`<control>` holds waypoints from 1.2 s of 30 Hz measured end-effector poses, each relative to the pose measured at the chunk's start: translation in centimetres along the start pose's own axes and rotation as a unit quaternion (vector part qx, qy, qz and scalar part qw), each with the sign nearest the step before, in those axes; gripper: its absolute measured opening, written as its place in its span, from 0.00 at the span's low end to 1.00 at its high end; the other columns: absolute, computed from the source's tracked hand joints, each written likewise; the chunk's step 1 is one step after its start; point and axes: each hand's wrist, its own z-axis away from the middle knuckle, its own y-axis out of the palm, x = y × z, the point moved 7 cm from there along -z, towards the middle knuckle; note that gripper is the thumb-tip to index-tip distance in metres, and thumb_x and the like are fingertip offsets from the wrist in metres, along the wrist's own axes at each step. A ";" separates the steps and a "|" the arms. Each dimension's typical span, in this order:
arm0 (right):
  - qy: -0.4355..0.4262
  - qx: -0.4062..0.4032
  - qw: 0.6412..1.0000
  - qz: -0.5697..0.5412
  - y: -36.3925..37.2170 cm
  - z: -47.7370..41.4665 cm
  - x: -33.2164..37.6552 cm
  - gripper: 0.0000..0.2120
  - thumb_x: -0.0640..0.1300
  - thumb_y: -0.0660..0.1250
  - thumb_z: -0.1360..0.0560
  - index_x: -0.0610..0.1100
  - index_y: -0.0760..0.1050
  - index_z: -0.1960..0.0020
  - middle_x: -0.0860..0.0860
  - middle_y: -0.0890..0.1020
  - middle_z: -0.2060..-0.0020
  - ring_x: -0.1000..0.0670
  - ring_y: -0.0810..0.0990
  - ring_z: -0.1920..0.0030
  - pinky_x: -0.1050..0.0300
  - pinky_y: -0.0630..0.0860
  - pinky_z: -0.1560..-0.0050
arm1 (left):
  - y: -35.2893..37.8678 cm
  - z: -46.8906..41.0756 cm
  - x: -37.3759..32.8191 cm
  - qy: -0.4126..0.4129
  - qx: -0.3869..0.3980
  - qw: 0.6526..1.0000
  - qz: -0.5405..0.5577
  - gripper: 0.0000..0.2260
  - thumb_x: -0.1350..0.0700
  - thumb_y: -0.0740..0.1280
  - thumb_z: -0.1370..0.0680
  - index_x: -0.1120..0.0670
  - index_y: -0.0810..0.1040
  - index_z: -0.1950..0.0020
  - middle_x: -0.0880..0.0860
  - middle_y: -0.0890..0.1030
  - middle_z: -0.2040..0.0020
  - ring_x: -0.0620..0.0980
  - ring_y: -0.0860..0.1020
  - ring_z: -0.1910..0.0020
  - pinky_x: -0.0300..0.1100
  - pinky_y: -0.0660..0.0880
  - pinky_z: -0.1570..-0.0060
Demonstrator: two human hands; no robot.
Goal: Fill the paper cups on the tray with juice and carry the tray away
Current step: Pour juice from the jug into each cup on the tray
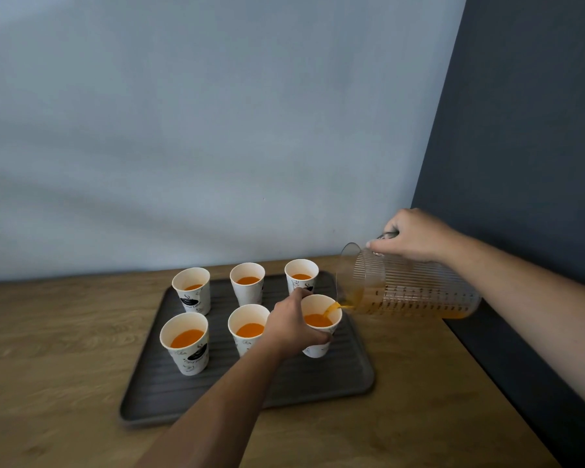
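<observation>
Several white paper cups with orange juice stand in two rows on a dark ribbed tray (pixel 318 383). My left hand (pixel 293 327) grips the front right cup (pixel 321 305) from its left side. My right hand (pixel 416 236) holds the handle of a clear measuring jug (pixel 406 288), tipped on its side just right of that cup. A thin stream of orange juice (pixel 331 308) runs from the spout into the held cup. A little juice lies along the jug's lower wall. The other cups, such as the front left cup (pixel 186 346), stand untouched.
The tray lies on a wooden table (pixel 54 349) that meets a pale wall (pixel 217 130) at the back. A dark panel (pixel 527 130) runs along the table's right edge, close behind the jug.
</observation>
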 end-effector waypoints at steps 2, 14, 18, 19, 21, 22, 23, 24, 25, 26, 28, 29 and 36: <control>0.001 -0.005 1.000 -0.002 0.0 -0.1 -0.1 0.25 0.53 0.71 0.30 0.45 0.62 0.77 0.54 0.67 0.84 0.51 0.68 0.75 0.57 0.64 0.70 | 0.0 0.0 0.0 0.000 -0.001 1.000 -0.002 0.39 0.48 0.79 0.35 0.49 0.63 0.29 0.49 0.73 0.32 0.51 0.72 0.35 0.49 0.75 0.38; 0.057 -0.043 0.990 -0.118 0.4 -0.1 -3.5 0.23 0.55 0.69 0.29 0.45 0.64 0.75 0.49 0.62 0.78 0.49 0.63 0.74 0.56 0.60 0.68 | -0.8 0.0 0.1 -0.001 -0.027 0.999 0.029 0.38 0.48 0.79 0.36 0.49 0.65 0.30 0.48 0.74 0.34 0.50 0.74 0.37 0.45 0.74 0.41; 0.108 -0.072 0.975 -0.183 0.5 0.5 -5.1 0.23 0.53 0.68 0.28 0.45 0.63 0.74 0.49 0.63 0.77 0.48 0.64 0.74 0.55 0.66 0.62 | -0.9 -0.1 -0.2 -0.007 -0.028 0.999 0.035 0.38 0.49 0.78 0.35 0.49 0.65 0.30 0.49 0.74 0.34 0.51 0.73 0.36 0.49 0.74 0.38; 0.119 -0.077 0.970 -0.200 0.6 0.7 -5.4 0.23 0.53 0.68 0.28 0.45 0.62 0.74 0.49 0.62 0.77 0.48 0.63 0.73 0.55 0.66 0.61 | -0.8 -0.1 -0.2 -0.007 -0.025 0.999 0.036 0.38 0.49 0.78 0.35 0.49 0.65 0.30 0.49 0.74 0.33 0.51 0.73 0.36 0.49 0.74 0.38; 0.146 -0.092 0.955 -0.243 0.7 1.3 -6.2 0.21 0.53 0.67 0.27 0.45 0.63 0.72 0.50 0.62 0.77 0.49 0.63 0.73 0.57 0.63 0.64 | -0.7 -0.2 -0.2 -0.008 -0.021 0.999 0.036 0.37 0.49 0.78 0.35 0.50 0.65 0.30 0.49 0.74 0.33 0.51 0.73 0.36 0.49 0.74 0.38; 0.163 -0.099 0.944 -0.268 0.8 1.6 -6.7 0.21 0.52 0.66 0.27 0.45 0.64 0.72 0.50 0.64 0.77 0.50 0.63 0.73 0.57 0.62 0.66 | -0.6 -0.2 -0.2 -0.009 -0.020 0.999 0.034 0.37 0.50 0.78 0.34 0.50 0.65 0.30 0.49 0.74 0.34 0.50 0.73 0.36 0.48 0.74 0.39; 0.178 -0.108 0.933 -0.295 0.9 1.9 -7.2 0.20 0.52 0.66 0.26 0.45 0.64 0.71 0.50 0.65 0.76 0.50 0.63 0.73 0.57 0.61 0.68 | -0.6 -0.3 -0.2 -0.010 -0.021 0.999 0.028 0.37 0.50 0.78 0.34 0.50 0.65 0.30 0.49 0.74 0.34 0.50 0.73 0.36 0.47 0.75 0.40; 0.191 -0.119 0.920 -0.322 1.0 2.3 -7.7 0.19 0.52 0.65 0.27 0.46 0.64 0.70 0.50 0.64 0.76 0.50 0.62 0.73 0.57 0.60 0.68 | -0.5 -0.3 -0.1 -0.010 -0.021 1.000 0.018 0.36 0.50 0.78 0.35 0.50 0.65 0.30 0.49 0.75 0.35 0.50 0.73 0.36 0.46 0.75 0.41; 0.201 -0.131 0.907 -0.345 1.1 2.6 -8.2 0.18 0.53 0.65 0.27 0.47 0.64 0.70 0.51 0.64 0.75 0.50 0.61 0.73 0.56 0.59 0.68 | -0.3 -0.4 -0.1 -0.011 -0.019 1.000 0.004 0.36 0.50 0.78 0.35 0.51 0.65 0.31 0.49 0.75 0.35 0.50 0.74 0.37 0.45 0.75 0.42; 0.211 -0.144 0.896 -0.363 1.1 3.0 -8.6 0.18 0.53 0.65 0.27 0.47 0.64 0.69 0.51 0.63 0.75 0.50 0.61 0.73 0.56 0.60 0.68 | -0.1 -0.6 0.0 -0.012 -0.016 1.000 -0.011 0.36 0.49 0.78 0.35 0.51 0.65 0.31 0.50 0.75 0.35 0.50 0.74 0.37 0.44 0.75 0.43; 0.226 -0.162 0.879 -0.389 1.2 3.6 -9.2 0.19 0.53 0.65 0.27 0.48 0.62 0.71 0.51 0.62 0.76 0.50 0.59 0.74 0.56 0.59 0.70 | 0.3 -0.7 0.1 -0.018 -0.008 0.999 -0.039 0.37 0.48 0.78 0.35 0.52 0.65 0.31 0.50 0.75 0.35 0.50 0.74 0.37 0.45 0.76 0.43; 0.232 -0.167 0.871 -0.400 1.4 3.7 -9.5 0.19 0.53 0.65 0.27 0.48 0.62 0.71 0.51 0.62 0.77 0.51 0.58 0.75 0.56 0.58 0.70 | 0.6 -0.8 0.2 -0.020 -0.004 0.998 -0.052 0.37 0.48 0.78 0.35 0.52 0.64 0.31 0.51 0.75 0.35 0.51 0.74 0.37 0.46 0.76 0.42; 0.265 -0.220 0.829 -0.441 2.3 4.7 -11.0 0.20 0.53 0.65 0.27 0.47 0.62 0.72 0.53 0.61 0.80 0.52 0.57 0.78 0.57 0.57 0.72 | 1.4 -1.1 0.8 -0.039 -0.012 0.998 -0.040 0.38 0.47 0.78 0.35 0.52 0.64 0.31 0.52 0.73 0.33 0.52 0.73 0.36 0.49 0.75 0.40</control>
